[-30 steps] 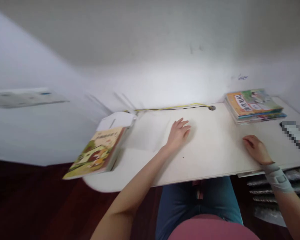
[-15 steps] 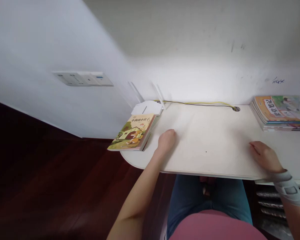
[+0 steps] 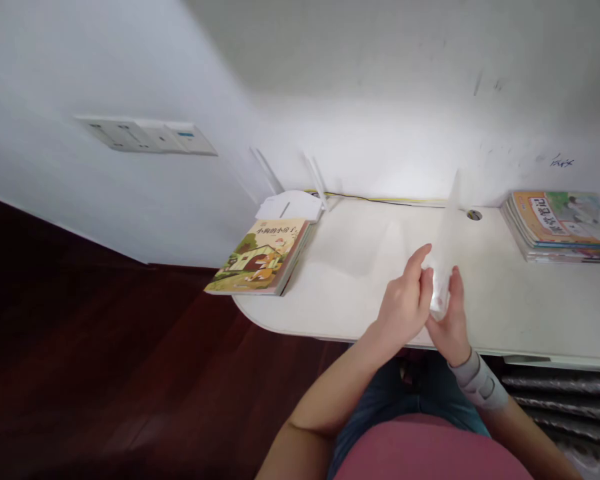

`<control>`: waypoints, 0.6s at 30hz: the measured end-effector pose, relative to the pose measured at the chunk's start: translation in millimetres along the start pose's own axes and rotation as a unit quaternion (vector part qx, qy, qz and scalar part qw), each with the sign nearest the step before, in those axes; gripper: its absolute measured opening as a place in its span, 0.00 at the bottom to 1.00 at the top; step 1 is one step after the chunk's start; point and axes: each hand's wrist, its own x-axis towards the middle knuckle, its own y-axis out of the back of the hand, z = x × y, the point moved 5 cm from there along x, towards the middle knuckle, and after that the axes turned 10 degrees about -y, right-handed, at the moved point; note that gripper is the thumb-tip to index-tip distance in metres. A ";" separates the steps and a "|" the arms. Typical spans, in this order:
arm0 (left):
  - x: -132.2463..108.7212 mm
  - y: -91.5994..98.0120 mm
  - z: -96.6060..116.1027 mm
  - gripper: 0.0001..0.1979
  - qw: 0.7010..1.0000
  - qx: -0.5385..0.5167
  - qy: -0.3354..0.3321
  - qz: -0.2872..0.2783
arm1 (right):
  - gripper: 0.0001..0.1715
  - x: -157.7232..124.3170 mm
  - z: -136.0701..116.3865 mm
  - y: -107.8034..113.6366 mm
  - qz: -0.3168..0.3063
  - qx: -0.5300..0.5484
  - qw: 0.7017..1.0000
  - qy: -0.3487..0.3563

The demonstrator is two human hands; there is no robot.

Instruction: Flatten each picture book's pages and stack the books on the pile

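In front of me over the white desk point(image 3: 350, 300), both hands are on a see-through, whitish plastic piece point(image 3: 440, 287). It stands upright, tall and thin, with a shiny lower part; its exact kind cannot be made out. My left hand point(image 3: 405, 300) grips it from the left, forefinger stretched along it. On its right side and lower end, my right hand point(image 3: 450, 327) holds it between thumb and fingers. A grey band wraps the right wrist.
At the desk's left end a picture book point(image 3: 263, 257) lies on top of others, before a white router point(image 3: 290, 203) with antennas. Several books point(image 3: 563, 220) are stacked at the right. Cables run along the wall to a round hole point(image 3: 475, 215).
Both hands, earlier apart and closed on the desk, have come together at the middle. Between them the see-through plastic piece now stands up. The view has shifted slightly.
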 end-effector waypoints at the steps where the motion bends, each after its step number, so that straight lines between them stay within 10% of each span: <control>1: -6.9 3.1 -0.1 0.22 0.999 -0.039 0.008 0.023 | 0.46 2.5 3.0 8.7 0.027 -0.014 1.000 0.004; 5: -25.1 18.8 -43.8 0.24 0.994 0.010 0.092 0.062 | 0.37 16.2 23.2 50.9 0.069 -0.138 0.986 0.070; 11: -37.4 4.7 -118.1 0.23 0.919 0.312 0.218 -0.104 | 0.37 23.6 64.3 67.8 -0.039 -0.305 0.942 0.133; 18: -44.8 -8.6 -127.7 0.23 0.890 0.364 0.210 -0.176 | 0.29 19.7 120.7 63.7 -0.170 -0.363 0.910 0.107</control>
